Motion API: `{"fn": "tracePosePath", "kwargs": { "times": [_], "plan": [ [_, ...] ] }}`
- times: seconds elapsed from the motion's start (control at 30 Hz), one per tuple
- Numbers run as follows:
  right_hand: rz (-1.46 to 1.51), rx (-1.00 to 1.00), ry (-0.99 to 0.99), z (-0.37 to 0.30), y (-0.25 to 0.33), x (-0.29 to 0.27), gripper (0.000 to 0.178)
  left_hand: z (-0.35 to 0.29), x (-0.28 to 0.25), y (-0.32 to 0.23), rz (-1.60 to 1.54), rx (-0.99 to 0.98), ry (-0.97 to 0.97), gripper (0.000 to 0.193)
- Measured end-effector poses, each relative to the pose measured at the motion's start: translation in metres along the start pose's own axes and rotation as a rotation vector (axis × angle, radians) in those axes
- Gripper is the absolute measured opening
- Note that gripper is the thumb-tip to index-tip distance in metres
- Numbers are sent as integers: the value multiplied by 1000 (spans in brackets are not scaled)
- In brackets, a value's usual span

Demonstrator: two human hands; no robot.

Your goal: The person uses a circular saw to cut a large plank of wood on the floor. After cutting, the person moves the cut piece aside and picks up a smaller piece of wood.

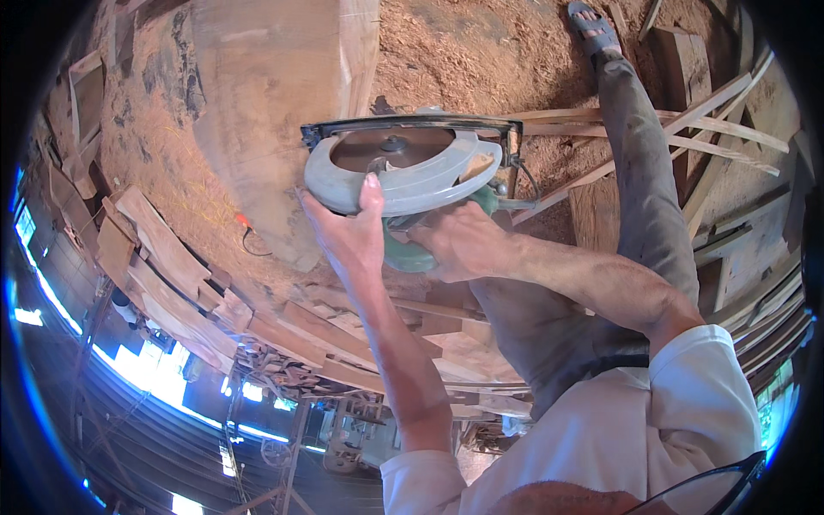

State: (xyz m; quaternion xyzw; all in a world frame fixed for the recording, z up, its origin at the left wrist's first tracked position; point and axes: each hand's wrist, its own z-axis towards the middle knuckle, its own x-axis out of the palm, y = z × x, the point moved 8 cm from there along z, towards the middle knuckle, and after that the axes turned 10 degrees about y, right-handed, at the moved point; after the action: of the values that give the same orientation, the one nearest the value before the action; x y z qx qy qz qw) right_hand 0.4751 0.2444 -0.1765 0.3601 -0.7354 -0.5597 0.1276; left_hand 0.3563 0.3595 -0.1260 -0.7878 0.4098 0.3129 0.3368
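A circular saw (408,190) with a grey guard and green body is held between my hands, tilted so the round blade side (360,153) faces up. Its dark base plate (403,123) runs along the far side. My left hand (354,230) grips the guard from the left, thumb up against a small lever; the other fingers are mostly hidden beneath. Around the green rear part closes my right hand (468,242), its fingertips partly hidden by the body. Under and beyond the saw lies a wide wooden board (275,103).
Sawdust (472,60) covers the ground ahead. Long thin wood strips (730,130) cross at the right, beside my outstretched leg (639,146) and sandalled foot (594,33). Several rough boards (163,245) are piled at the left. A small orange-tipped object (243,221) lies near the board.
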Motion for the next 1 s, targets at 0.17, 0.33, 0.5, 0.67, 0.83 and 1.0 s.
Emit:
{"fn": "tracePosePath", "kwargs": {
  "times": [0.17,0.33,0.5,0.67,0.83,1.0],
  "plan": [
    [-91,97,145,-2,-13,13,69,-1,7,4,50,13,-45,102],
    [-104,118,205,-5,-22,9,70,0,13,5,138,69,-98,98],
    [-90,72,150,-4,-39,20,68,-4,24,5,102,148,-161,97],
    [-62,78,171,0,-40,18,73,0,26,14,89,130,-159,98],
    [-73,72,179,4,-43,20,76,5,25,15,115,129,-159,100],
    [-48,75,194,4,-38,17,72,4,21,13,102,134,-153,100]
  ]
}}
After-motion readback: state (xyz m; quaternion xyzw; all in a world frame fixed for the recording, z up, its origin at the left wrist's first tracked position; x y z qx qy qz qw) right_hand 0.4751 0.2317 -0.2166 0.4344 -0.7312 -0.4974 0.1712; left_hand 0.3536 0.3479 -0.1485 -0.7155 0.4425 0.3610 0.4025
